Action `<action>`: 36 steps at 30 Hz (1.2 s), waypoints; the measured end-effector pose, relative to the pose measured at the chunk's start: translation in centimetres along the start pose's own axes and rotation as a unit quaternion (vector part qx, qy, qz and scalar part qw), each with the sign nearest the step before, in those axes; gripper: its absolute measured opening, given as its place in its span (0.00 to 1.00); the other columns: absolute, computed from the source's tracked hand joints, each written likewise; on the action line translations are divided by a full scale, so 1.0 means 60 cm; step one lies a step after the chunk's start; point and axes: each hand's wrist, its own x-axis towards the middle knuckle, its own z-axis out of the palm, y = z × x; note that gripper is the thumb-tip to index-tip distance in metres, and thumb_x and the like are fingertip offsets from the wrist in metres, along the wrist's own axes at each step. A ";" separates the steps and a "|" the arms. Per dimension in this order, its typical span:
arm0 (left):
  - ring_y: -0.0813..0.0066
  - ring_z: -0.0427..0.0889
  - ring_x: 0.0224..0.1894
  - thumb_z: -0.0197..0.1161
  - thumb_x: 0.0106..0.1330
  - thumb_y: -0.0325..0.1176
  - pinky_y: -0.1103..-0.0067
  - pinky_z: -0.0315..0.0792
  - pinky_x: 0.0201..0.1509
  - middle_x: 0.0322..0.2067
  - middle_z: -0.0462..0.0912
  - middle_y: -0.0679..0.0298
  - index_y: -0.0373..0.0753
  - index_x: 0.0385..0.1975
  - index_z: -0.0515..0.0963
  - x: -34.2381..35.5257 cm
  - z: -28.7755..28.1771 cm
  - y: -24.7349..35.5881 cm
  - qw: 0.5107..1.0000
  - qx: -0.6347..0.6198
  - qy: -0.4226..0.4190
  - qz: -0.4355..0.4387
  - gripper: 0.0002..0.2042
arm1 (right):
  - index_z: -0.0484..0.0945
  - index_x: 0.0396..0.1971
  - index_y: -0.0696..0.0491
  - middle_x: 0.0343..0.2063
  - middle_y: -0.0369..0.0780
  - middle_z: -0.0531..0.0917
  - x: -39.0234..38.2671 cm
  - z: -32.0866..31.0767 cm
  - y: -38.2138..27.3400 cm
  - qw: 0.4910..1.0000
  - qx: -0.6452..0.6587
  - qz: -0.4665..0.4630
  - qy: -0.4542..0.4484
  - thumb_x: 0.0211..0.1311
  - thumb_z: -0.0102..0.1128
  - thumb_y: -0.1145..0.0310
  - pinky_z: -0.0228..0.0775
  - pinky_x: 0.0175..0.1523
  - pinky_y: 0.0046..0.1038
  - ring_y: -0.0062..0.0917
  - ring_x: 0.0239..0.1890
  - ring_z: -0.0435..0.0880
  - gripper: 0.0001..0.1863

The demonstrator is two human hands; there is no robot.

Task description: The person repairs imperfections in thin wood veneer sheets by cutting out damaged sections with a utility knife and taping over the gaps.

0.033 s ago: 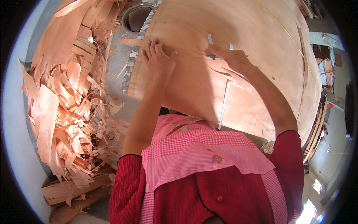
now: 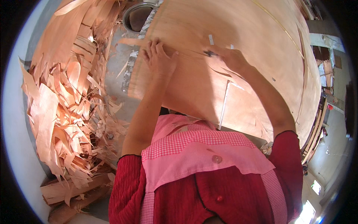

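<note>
A large, thin sheet of wood veneer (image 2: 186,82) spreads in front of me. My left hand (image 2: 161,61) lies on it near its left edge, fingers apart and pressing down. A narrow veneer strip (image 2: 130,41) sticks out past that edge beside the fingers. Over the sheet's middle, my right hand (image 2: 232,59) is closed round a small dark cutting tool (image 2: 210,53), whose exact kind is unclear. The tool touches a thin line running across the veneer towards my left hand. Short white tape pieces (image 2: 211,39) lie just beyond it. Splits (image 2: 220,73) show below the right hand.
A heap of torn veneer scraps (image 2: 63,123) fills the left side. A round metal bowl (image 2: 137,18) stands at the far left of the sheet. Wooden boards (image 2: 76,188) lie at lower left. A long white tape strip (image 2: 224,100) runs towards my apron.
My right hand has shifted slightly left and turned, so more of the dark tool shows. The left hand stays in place on the veneer.
</note>
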 end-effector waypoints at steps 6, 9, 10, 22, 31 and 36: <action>0.64 0.49 0.63 0.66 0.45 0.42 0.61 0.33 0.65 0.56 0.60 0.59 0.39 0.56 0.55 -0.002 0.002 -0.001 1.000 -0.013 0.018 0.020 0.38 | 0.74 0.45 0.37 0.29 0.37 0.80 0.137 0.051 -0.098 0.989 -0.050 -0.123 0.067 0.55 0.49 0.67 0.70 0.34 0.31 0.31 0.31 0.79 0.17; 0.63 0.49 0.63 0.66 0.45 0.42 0.60 0.34 0.65 0.56 0.60 0.58 0.37 0.55 0.55 -0.002 0.000 -0.002 1.000 -0.011 0.018 0.013 0.38 | 0.75 0.43 0.39 0.29 0.37 0.79 0.160 0.044 -0.125 0.984 -0.060 -0.162 0.053 0.54 0.49 0.66 0.71 0.33 0.32 0.31 0.31 0.79 0.15; 0.63 0.50 0.63 0.66 0.45 0.42 0.60 0.34 0.65 0.56 0.60 0.57 0.37 0.55 0.55 -0.002 0.001 -0.003 1.000 -0.009 0.019 0.011 0.38 | 0.76 0.42 0.39 0.29 0.36 0.79 0.162 0.037 -0.133 0.982 -0.068 -0.171 0.043 0.53 0.49 0.66 0.72 0.33 0.33 0.31 0.31 0.79 0.15; 0.64 0.47 0.64 0.66 0.46 0.43 0.63 0.31 0.66 0.58 0.57 0.58 0.35 0.57 0.53 0.002 0.002 0.002 1.000 -0.006 0.002 -0.006 0.39 | 0.64 0.51 0.50 0.40 0.49 0.74 -0.044 0.087 -0.094 0.985 -0.107 0.070 0.112 0.56 0.42 0.72 0.71 0.40 0.37 0.42 0.40 0.76 0.20; 0.62 0.51 0.63 0.64 0.46 0.44 0.62 0.38 0.65 0.57 0.60 0.60 0.42 0.55 0.59 0.001 -0.003 0.011 0.993 0.087 0.041 0.073 0.35 | 0.71 0.41 0.53 0.26 0.45 0.79 -0.052 0.071 -0.098 0.974 0.009 0.200 0.104 0.45 0.59 0.65 0.70 0.31 0.34 0.38 0.31 0.78 0.20; 0.64 0.60 0.56 0.59 0.49 0.38 0.62 0.50 0.59 0.48 0.69 0.65 0.44 0.42 0.70 0.021 -0.041 0.049 0.958 0.142 -0.034 0.247 0.18 | 0.75 0.27 0.52 0.22 0.40 0.77 -0.056 0.121 -0.071 0.948 -0.258 0.092 0.161 0.47 0.53 0.68 0.69 0.28 0.31 0.30 0.25 0.77 0.07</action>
